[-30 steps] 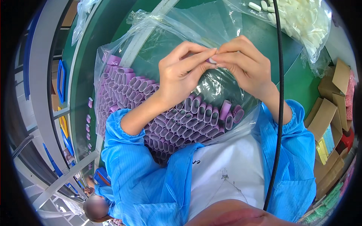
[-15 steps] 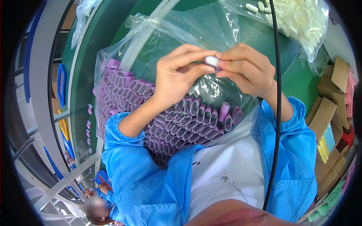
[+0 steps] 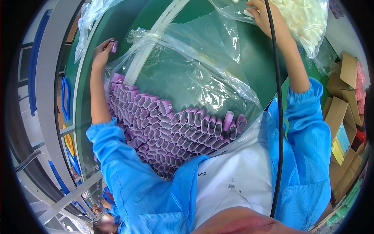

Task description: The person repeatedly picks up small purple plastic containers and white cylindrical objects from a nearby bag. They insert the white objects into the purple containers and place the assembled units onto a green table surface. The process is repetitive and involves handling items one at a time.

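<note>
Brown cardboard boxes (image 3: 343,113) at the right, a black cable (image 3: 279,117) hanging over the green table (image 3: 257,58).

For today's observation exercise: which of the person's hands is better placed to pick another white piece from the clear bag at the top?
Probably the right hand: it already rests at the bag of white pieces. The left hand is far off, holding a purple sleeve.

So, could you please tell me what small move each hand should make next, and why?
Probably the left hand should set its purple sleeve down on the green belt, since it holds the piece out at the belt's edge. The right hand is already in the bag of white pieces, so it would likely pick one.
</note>
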### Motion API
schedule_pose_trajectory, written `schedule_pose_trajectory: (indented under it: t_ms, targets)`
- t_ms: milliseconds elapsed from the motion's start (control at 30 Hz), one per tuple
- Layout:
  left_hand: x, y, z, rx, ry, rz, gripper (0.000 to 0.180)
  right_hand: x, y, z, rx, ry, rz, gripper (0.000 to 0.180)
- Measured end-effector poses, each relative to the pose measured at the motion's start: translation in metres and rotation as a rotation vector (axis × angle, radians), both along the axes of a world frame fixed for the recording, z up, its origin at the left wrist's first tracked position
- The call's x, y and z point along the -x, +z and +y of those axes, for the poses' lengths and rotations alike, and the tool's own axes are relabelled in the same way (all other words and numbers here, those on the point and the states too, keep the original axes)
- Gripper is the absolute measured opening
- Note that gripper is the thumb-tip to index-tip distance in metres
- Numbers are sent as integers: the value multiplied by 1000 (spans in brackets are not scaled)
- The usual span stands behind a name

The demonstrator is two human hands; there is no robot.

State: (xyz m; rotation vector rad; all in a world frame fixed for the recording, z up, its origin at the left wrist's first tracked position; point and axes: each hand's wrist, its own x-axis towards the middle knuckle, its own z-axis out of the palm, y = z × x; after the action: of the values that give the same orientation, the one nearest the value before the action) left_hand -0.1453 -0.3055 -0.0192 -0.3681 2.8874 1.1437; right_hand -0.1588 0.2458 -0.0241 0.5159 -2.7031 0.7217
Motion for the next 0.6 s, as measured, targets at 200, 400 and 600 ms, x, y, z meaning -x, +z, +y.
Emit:
schedule_pose_trajectory:
  t_ms: [200, 400, 600]
  targets:
    - [-11, -9, 31, 1354, 63, 695, 29, -12, 9, -10, -82, 70, -97, 15]
    - [-139, 56, 294, 199, -777, 290, 23, -10, -20, -5, -169, 102, 53, 10]
    - [-181, 28, 338, 105, -934, -207, 30, -9, -29, -9, -119, 130, 188, 6]
